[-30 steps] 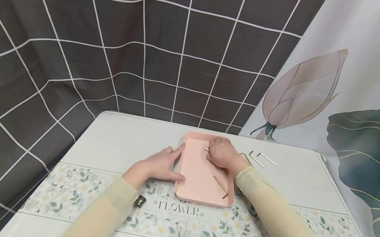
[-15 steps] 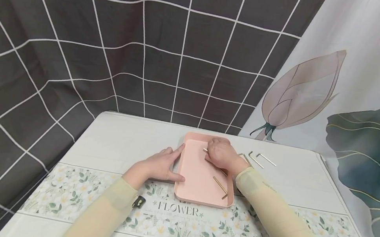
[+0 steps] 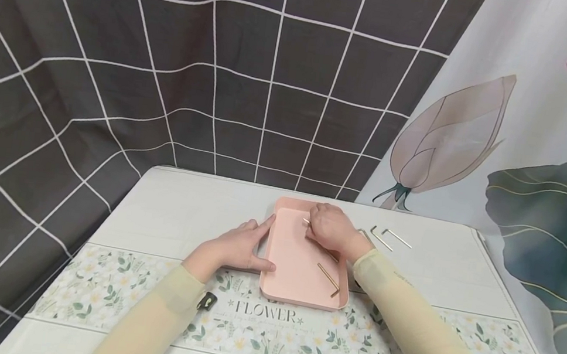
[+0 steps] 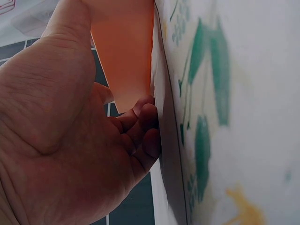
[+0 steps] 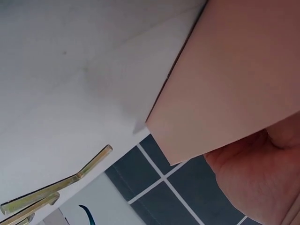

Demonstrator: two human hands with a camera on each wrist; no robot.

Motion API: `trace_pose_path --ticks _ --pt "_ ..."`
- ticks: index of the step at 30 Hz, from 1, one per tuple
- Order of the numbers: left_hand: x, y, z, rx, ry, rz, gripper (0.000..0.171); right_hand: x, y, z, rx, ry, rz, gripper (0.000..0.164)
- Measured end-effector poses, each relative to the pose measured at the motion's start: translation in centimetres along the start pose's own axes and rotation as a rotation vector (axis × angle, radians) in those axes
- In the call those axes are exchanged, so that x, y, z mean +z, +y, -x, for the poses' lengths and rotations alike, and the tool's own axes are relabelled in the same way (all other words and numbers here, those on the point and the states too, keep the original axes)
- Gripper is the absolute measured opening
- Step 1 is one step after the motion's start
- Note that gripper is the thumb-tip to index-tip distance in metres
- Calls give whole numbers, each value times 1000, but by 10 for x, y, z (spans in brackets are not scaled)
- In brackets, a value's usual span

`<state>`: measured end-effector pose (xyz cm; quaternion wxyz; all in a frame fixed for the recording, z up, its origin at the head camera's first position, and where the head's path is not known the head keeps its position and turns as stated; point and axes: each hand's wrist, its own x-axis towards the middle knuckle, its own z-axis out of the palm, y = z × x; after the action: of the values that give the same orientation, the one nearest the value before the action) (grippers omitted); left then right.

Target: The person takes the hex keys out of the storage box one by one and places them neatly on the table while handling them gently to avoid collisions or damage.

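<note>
A shallow pink tray [image 3: 283, 283] stands on the table. My left hand [image 3: 239, 246] rests at its left side, index finger stretched along the wall and thumb reaching over the rim. In the left wrist view, the other fingers [image 4: 149, 140] lie loosely bent on the tabletop beside the tray wall [image 4: 126, 61]. My right hand [image 3: 329, 227] is inside the tray's far right part, fingers curled around a hex key [image 3: 306, 221] whose end pokes out to the left. Another L-shaped hex key [image 3: 328, 280] lies near the tray's front right corner. A further brass-coloured rod [image 3: 331, 256] shows partly under my right hand.
Several L-shaped hex keys [image 3: 398, 238] lie on the white table [image 3: 442, 267] right of the tray, also seen in the right wrist view. A dark gridded curtain [image 3: 240, 95] hangs behind the table, and a white printed curtain [image 3: 523, 124] hangs behind at right.
My right hand has shifted slightly left within the tray, with the hex key still in its fingers. My left hand and the tray stay nearly where they were.
</note>
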<state>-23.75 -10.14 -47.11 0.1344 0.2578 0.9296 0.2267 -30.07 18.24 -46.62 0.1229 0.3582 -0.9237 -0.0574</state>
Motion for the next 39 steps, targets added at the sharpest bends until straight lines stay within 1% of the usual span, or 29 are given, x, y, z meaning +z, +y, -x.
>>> trace_pose_path --ticks 5,8,18,25,39 --pt "-1 1 0 -2 -6 1 132 -5 2 1 15 -17 -23 25" --pt "-1 0 0 -8 -8 2 133 -6 5 2 16 -3 -22 23" --pt "1 -1 0 0 -9 -8 133 -8 11 8 28 42 13 24" --pt "1 -2 -1 -2 -9 -10 133 -11 12 9 62 15 1 26" --pt "0 1 0 8 -1 -4 132 -19 17 17 88 19 -25 20"
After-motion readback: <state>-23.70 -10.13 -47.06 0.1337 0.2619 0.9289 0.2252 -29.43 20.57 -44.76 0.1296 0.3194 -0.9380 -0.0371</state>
